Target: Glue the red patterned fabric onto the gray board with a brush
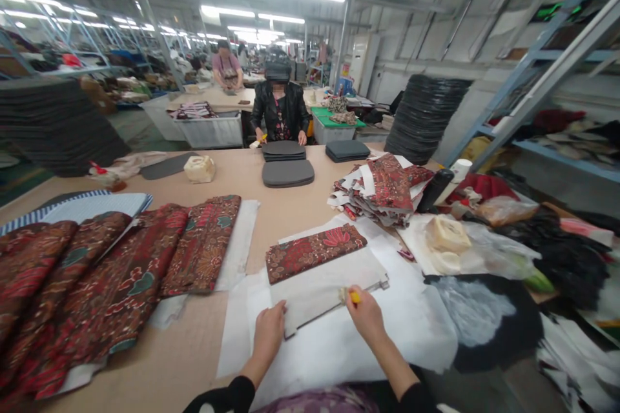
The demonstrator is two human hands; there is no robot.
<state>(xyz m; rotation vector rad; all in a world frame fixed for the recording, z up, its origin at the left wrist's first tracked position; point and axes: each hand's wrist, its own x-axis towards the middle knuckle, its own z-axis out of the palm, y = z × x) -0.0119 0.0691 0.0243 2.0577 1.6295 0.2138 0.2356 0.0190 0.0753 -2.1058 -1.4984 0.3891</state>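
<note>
My right hand [364, 315] is closed round a small brush with a yellow handle [355, 297]. The brush's pale bristles [343, 295] touch a light grey panel [314, 293] near its dark notched edge. At the panel's left corner my left hand [269, 329] grips the edge, fingers together. Along the panel's far side lies a patterned red-brown fabric strip [317, 251]. White sheets [407, 316] are spread under the panel.
Patterned fabric pieces [145, 271] overlap on the left. More scraps [382, 190] are heaped at the back right, near a cream block [448, 234] on white plastic. Dark oval pads [288, 173] lie opposite, before a co-worker [279, 110]. A tall dark stack [426, 116] stands right.
</note>
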